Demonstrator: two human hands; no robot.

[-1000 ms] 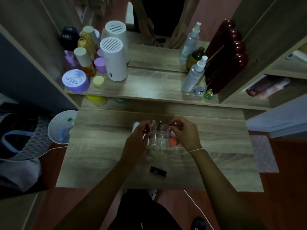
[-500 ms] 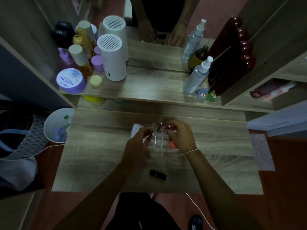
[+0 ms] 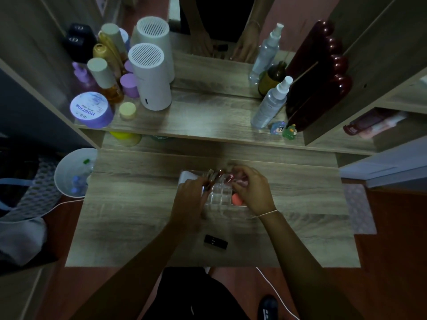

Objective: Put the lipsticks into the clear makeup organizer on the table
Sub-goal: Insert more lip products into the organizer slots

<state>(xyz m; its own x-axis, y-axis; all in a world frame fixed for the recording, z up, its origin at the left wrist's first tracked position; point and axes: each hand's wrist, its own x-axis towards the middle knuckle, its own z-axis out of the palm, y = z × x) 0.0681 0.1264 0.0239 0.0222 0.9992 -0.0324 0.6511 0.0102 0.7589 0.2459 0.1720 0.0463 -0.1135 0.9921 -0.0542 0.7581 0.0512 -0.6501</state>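
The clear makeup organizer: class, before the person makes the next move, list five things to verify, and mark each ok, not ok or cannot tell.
1. Clear makeup organizer sits flat on the table: ok.
2. Near compartments of the grid look free for another lipstick: ok.
3. Left hand steadies the organizer's left side: ok.
4. Right hand has a firm hold on the red-capped lipstick: cannot tell, fingers hide it.
5. All lipsticks are put away: not ok, the black lipstick lies on the table nearer the person.
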